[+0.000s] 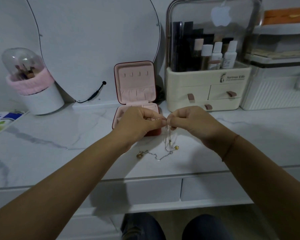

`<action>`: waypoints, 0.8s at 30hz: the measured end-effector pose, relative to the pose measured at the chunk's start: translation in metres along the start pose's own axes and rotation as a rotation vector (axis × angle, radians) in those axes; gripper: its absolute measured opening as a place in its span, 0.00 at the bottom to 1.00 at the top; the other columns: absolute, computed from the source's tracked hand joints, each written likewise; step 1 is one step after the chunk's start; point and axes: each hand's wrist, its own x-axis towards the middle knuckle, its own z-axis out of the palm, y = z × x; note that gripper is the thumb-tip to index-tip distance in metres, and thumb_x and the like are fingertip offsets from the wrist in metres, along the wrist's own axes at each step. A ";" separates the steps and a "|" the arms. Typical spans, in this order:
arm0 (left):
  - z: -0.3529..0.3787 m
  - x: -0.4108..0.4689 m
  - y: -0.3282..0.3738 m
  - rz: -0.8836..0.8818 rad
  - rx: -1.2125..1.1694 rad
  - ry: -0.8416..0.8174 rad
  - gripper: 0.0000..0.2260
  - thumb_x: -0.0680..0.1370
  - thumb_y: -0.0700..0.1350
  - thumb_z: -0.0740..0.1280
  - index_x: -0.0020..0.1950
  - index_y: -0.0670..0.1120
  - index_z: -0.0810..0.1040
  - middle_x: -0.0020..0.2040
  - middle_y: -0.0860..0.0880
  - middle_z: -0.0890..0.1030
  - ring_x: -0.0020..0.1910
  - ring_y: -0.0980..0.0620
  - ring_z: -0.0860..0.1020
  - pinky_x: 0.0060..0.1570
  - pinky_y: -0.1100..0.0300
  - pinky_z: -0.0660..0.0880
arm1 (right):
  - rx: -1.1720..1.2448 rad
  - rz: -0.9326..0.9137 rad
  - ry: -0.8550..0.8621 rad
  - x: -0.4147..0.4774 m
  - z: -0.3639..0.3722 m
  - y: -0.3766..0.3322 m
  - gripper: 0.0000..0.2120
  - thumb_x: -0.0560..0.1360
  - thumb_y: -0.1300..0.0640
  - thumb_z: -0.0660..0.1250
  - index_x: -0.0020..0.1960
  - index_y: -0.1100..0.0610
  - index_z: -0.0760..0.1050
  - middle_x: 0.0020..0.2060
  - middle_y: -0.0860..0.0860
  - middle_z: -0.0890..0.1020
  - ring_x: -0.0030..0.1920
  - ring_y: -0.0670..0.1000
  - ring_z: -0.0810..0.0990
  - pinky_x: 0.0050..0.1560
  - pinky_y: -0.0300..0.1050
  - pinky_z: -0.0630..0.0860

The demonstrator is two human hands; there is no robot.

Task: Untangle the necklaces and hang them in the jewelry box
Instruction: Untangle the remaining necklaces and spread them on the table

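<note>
Necklaces (pixel 168 141) hang in a thin bunch from our two hands, just in front of the open box (pixel 134 87). Our left hand (pixel 139 123) and our right hand (pixel 189 122) are close together, knuckles nearly touching. The fingers (pixel 160 122) of the left hand are pressed together and pinch a bit of chain. The right hand's fingers pinch the chains too, right beside them.

The chains run mostly straight down from our fingers to the worktop (pixel 59 135). Their long way is up and down. At the bottom they bend and trail off to the left along the worktop. A small gold ball (pixel 176 147) hangs low on the right, and a darker bead (pixel 139 155) lies at the far left end.

We think we are at the untangling step. None of the chains is on the little hooks (pixel 135 74) in the lid, so nothing is hung yet.

Next, we will likely need to pull one chain gently free of the others, slowly, so it does not knot tighter. Then we lift it up to a hook.
</note>
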 end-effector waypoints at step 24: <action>0.010 -0.002 0.007 0.002 -0.101 0.088 0.03 0.73 0.47 0.72 0.39 0.52 0.84 0.43 0.54 0.84 0.49 0.55 0.79 0.50 0.59 0.75 | -0.013 0.075 -0.017 -0.003 0.011 0.011 0.10 0.67 0.53 0.64 0.30 0.58 0.73 0.33 0.54 0.78 0.39 0.52 0.74 0.47 0.48 0.72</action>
